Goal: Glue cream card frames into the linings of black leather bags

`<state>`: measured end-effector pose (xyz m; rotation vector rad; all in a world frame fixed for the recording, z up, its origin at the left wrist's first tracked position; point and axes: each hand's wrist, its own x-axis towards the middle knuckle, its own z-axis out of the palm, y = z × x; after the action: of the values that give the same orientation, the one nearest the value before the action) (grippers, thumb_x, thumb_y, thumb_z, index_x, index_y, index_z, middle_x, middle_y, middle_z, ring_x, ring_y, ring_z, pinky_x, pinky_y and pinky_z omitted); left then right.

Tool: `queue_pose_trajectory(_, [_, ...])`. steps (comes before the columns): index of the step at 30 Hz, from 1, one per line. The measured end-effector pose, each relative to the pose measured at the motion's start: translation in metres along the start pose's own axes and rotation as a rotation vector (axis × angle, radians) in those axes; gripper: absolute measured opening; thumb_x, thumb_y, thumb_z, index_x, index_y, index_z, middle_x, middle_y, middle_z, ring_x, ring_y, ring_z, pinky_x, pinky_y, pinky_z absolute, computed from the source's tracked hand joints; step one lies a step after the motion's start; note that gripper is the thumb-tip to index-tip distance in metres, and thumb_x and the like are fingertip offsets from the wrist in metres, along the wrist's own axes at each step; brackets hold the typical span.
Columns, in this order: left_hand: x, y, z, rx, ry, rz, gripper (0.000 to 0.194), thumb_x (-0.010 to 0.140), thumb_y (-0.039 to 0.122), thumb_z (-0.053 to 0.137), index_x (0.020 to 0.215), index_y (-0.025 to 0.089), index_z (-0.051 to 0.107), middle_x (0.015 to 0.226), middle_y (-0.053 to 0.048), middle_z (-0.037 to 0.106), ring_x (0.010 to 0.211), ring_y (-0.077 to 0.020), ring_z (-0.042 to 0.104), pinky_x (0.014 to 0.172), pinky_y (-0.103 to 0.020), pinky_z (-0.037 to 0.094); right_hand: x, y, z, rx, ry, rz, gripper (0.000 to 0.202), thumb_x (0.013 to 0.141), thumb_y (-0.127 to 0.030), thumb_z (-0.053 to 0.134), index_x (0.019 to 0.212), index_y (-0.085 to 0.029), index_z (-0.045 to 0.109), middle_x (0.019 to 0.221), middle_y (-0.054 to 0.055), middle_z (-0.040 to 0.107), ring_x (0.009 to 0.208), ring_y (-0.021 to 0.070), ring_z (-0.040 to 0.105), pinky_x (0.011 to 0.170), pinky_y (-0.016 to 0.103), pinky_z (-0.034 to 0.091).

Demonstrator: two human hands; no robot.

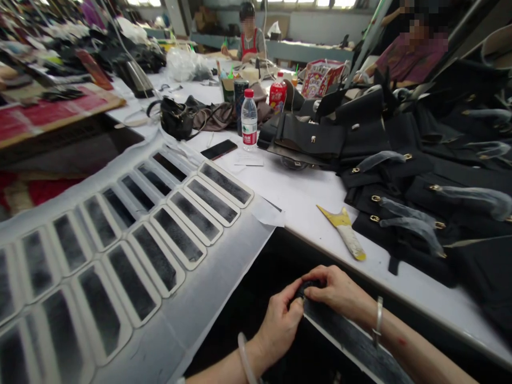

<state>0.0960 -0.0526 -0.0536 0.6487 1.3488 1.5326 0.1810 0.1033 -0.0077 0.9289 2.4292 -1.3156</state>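
Both of my hands meet at the lower right, above a dark gap by the table edge. My left hand point(281, 326) is closed, thumb and fingers pinching a small curved black piece point(307, 287), perhaps leather. On the same piece, my right hand point(335, 290) presses with thumb and bent fingers. Below my right wrist runs a long black strip point(348, 341) with a pale edge; whether it joins the pinched piece is hidden by my fingers. Close to the left lie rows of black panels with pale borders point(178, 236) on a grey-white sheet point(208, 288).
A yellow-taped pointed tool point(343, 230) lies on the white table point(304, 197). Black bags point(420, 176) pile up at right. Behind stand a water bottle point(249, 120), a phone point(219, 149) and a steel kettle point(134, 77). Two people sit farther back.
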Motion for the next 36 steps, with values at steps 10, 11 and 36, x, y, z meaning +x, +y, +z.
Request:
queue_pose_trajectory(10, [-0.001, -0.002, 0.006, 0.187, 0.081, 0.015, 0.045, 0.093, 0.021, 0.047, 0.136, 0.017, 0.058, 0.134, -0.007, 0.064, 0.124, -0.0233, 0.058, 0.111, -0.034, 0.043, -0.002, -0.007, 0.002, -0.021, 0.068, 0.009, 0.027, 0.072, -0.029, 0.058, 0.088, -0.019, 0.077, 0.083, 0.005, 0.06, 0.071, 0.0197, 0.054, 0.064, 0.033, 0.039])
queue_pose_trajectory(11, [-0.002, -0.004, 0.005, 0.176, 0.079, 0.01, 0.045, 0.094, 0.022, 0.047, 0.137, 0.016, 0.057, 0.135, -0.008, 0.063, 0.125, -0.0234, 0.057, 0.111, -0.035, 0.042, -0.003, -0.006, 0.002, -0.009, 0.074, 0.009, 0.026, 0.072, -0.029, 0.059, 0.089, -0.02, 0.077, 0.083, 0.005, 0.061, 0.073, 0.0201, 0.055, 0.066, 0.034, 0.04])
queue_pose_trajectory(36, [0.026, -0.024, -0.008, 0.127, -0.15, -0.079, 0.045, 0.096, 0.049, 0.044, 0.13, 0.024, 0.06, 0.13, -0.005, 0.065, 0.114, -0.0241, 0.062, 0.099, -0.031, 0.046, -0.168, 0.123, 0.054, 1.169, 1.006, 0.402, 0.056, 0.064, -0.064, 0.079, 0.096, -0.018, 0.079, 0.109, 0.013, 0.073, 0.108, 0.0329, 0.065, 0.096, 0.042, 0.051])
